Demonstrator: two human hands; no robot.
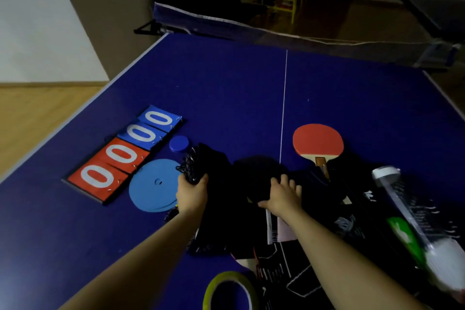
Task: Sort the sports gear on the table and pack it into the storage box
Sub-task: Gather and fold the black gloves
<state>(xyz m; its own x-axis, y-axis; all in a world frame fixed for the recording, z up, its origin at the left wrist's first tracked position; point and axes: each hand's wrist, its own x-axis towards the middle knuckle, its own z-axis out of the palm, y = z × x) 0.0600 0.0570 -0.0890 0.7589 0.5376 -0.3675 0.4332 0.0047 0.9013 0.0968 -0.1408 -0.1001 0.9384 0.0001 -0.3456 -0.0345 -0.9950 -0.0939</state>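
Head view: sorting looks barely begun, w/ gear spread over the blue table (pixel 226 78). Left hand (pixel 192 192), center frame, fingers curled round a bunch of black netting (pixel 193 166); right hand (pixel 283 196) lies spread-fingered on a black paddle (pixel 259 173). Scoreboard (pixel 123 153), blue discs (pixel 153 185) mid-left; red paddle (pixel 317 142) center-right; shuttlecock tube (pixel 412 216), contents blurred, at right; tape roll (pixel 229 289) at bottom. No storage box visible; nothing seems packed.

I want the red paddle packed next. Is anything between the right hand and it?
Nothing tall. The right hand rests on a dark round paddle; the red paddle lies beyond it, face clear, handle tip against dark gear.
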